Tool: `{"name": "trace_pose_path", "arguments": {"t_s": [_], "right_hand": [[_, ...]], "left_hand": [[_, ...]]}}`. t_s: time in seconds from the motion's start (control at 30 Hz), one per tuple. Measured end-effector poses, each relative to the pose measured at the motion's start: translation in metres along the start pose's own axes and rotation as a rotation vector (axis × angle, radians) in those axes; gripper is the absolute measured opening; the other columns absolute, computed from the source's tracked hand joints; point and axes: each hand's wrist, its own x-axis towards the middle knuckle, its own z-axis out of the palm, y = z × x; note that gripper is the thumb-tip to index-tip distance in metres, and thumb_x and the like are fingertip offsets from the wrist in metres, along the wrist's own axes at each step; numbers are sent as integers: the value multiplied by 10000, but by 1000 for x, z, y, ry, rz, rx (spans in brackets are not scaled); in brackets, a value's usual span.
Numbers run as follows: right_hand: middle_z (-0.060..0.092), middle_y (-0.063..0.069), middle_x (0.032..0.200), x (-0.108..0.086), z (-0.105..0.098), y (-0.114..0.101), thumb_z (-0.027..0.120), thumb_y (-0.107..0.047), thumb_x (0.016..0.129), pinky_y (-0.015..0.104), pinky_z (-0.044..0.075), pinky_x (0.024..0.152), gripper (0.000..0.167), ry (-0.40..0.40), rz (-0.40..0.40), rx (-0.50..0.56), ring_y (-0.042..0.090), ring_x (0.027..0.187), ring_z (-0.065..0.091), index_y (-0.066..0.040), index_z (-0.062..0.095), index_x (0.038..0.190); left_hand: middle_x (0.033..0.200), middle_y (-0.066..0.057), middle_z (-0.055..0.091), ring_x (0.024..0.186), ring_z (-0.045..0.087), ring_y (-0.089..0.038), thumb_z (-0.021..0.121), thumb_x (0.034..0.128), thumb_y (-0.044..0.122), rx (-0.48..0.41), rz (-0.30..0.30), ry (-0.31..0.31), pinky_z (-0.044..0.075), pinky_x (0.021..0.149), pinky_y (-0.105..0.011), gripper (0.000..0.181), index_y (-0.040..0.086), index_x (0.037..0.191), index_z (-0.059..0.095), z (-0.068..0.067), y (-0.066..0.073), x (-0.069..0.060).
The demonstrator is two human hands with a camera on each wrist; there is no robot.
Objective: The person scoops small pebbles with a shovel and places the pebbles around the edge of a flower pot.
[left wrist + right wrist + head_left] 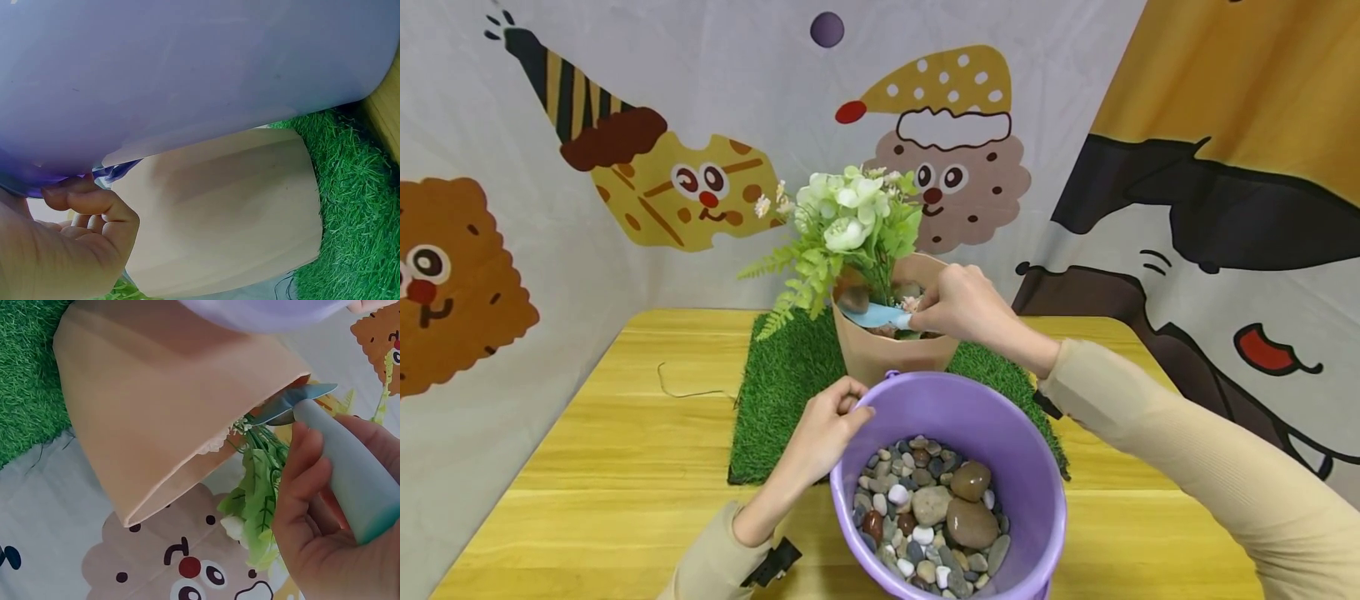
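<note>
My right hand (958, 304) grips the pale handle of a small blue trowel (876, 315), whose blade lies inside the mouth of a tan pot (891, 357). In the right wrist view the fingers of my right hand (319, 500) curl round the trowel handle (353, 465). Stones and an artificial plant with white flowers (847, 212) are in the pot. My left hand (823, 427) pinches the rim of a purple bucket (1051, 500) holding pebbles and a few larger stones. In the left wrist view my left hand (81, 244) has its fingers bent at the bucket (187, 75) edge.
Beneath the pot lies a green grass mat (775, 417) on a yellow wooden table (587, 500). A thin dark wire (692, 393) rests left of the mat. Behind the table hangs a cartoon-printed cloth (700, 50). The bucket stands in front of the pot.
</note>
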Motion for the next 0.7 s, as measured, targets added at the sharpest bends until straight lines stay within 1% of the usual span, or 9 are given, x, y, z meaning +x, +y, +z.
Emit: {"name": "trace_pose_path", "arguments": {"t_s": [0.1,0.13,0.23,0.3,0.4,0.47,0.53,0.63,0.7], "right_hand": [[365,-82,402,2,0,-1,655,-177,736,205,182,424,384,-17,14,0,78,441,140,-182,478,395],[361,-88,394,2,-1,-1,657,-180,740,205,183,421,393,-22,19,2,77,435,142,-183,471,394],[267,-78,397,4,-2,-1,668,-193,756,205,195,420,415,-49,42,2,75,421,162,-175,451,402],[256,-77,398,4,-5,-2,667,-204,772,207,205,423,418,-67,65,6,75,414,176,-160,451,416],[313,-73,396,6,-10,-3,680,-225,779,210,252,435,362,-89,103,14,72,409,235,-149,533,457],[416,-71,400,6,-15,-3,692,-233,776,215,301,448,294,-96,110,18,71,406,320,-142,617,508],[514,-57,437,5,-20,-3,707,-245,770,223,339,467,224,-100,105,10,77,427,387,-148,688,569],[622,-27,521,2,-27,-1,709,-259,775,234,359,491,164,-100,77,-12,91,464,450,-162,742,647],[647,-18,570,-2,-32,1,707,-266,784,242,360,503,146,-98,62,-18,106,489,458,-164,753,691]], "left_hand": [[644,7,489,540,394,-122,587,841,82,-2,-2,-2,355,505,-215,128,59,960,629,0,0,0],[645,6,488,539,392,-122,587,841,81,-2,-2,-3,354,504,-214,129,58,960,629,0,1,0],[646,5,487,540,390,-122,587,841,82,1,-3,-2,351,501,-213,129,58,961,629,0,1,0],[648,3,493,542,392,-123,589,840,84,5,-3,1,349,498,-212,129,59,960,631,0,1,0],[652,-2,509,547,407,-126,592,835,87,13,-5,9,354,502,-214,128,62,954,633,0,1,0],[652,-6,516,551,414,-128,593,833,88,15,-6,14,355,506,-216,126,64,950,635,0,1,0],[652,-7,517,554,416,-129,594,832,90,16,-7,17,354,508,-216,126,65,948,635,1,1,0],[650,-5,513,559,416,-131,593,833,91,16,-8,17,352,511,-217,125,66,948,635,1,1,0],[648,-3,510,559,412,-131,593,833,92,17,-8,17,350,510,-217,124,67,947,634,1,1,0]]}}
